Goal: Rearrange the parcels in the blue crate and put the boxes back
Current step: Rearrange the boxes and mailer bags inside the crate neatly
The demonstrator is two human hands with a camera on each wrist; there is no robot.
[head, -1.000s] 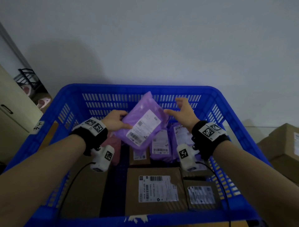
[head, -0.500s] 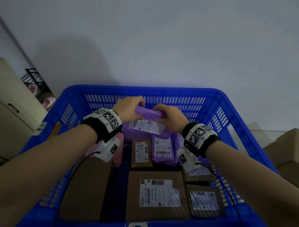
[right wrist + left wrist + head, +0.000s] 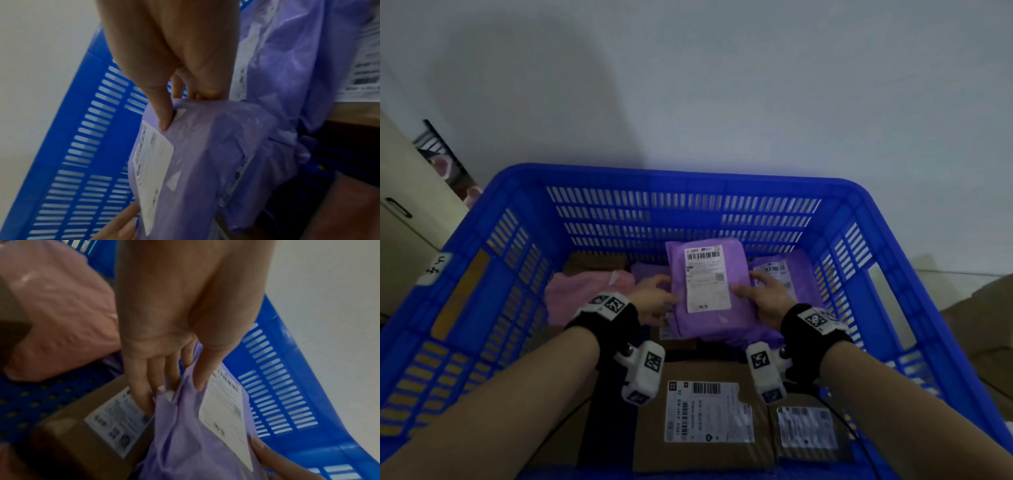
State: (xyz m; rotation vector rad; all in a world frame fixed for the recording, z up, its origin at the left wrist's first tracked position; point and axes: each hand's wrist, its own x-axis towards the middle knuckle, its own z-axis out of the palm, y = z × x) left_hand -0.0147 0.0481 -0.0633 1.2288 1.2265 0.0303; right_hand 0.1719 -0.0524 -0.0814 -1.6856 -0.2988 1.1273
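From the head view, we hold the purple parcel (image 3: 709, 291) label-up inside the blue crate (image 3: 688, 185), near its far wall, left hand (image 3: 654, 301) and right hand (image 3: 767, 298) on its two sides, above other purple bags and a cardboard box (image 3: 698, 418). At the left wrist, our grip pinches the parcel's edge, thumb on top, beside a pink parcel (image 3: 57, 318). At the right wrist, our thumb presses beside the label (image 3: 152, 170), fingers behind.

Crate (image 3: 482, 274): blue, slotted walls. Mailer bags: purple (image 3: 709, 308) with white barcode label (image 3: 707, 281); pink (image 3: 582, 294). Cardboard boxes (image 3: 698, 455): brown, white labels.
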